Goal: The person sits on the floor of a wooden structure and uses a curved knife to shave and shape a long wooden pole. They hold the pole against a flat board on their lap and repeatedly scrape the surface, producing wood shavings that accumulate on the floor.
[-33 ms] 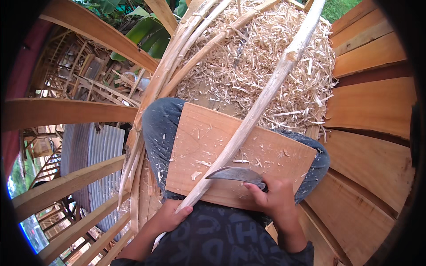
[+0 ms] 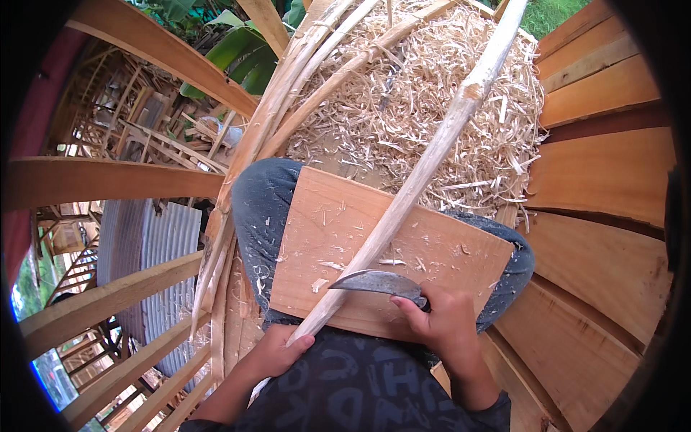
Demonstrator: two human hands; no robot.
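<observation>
Head view: one knife (image 2: 378,282), one pole (image 2: 425,176), one board (image 2: 432,248).

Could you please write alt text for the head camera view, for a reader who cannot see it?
Seen from above, a seated person's right hand presses a curved knife against a long pale stick that the left hand grips, across a wooden board on their lap. Wood shavings cover the ground ahead.

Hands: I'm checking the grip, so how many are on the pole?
2. The left hand grips the peeled pole at its near end; the right hand holds a curved knife against it.
</observation>
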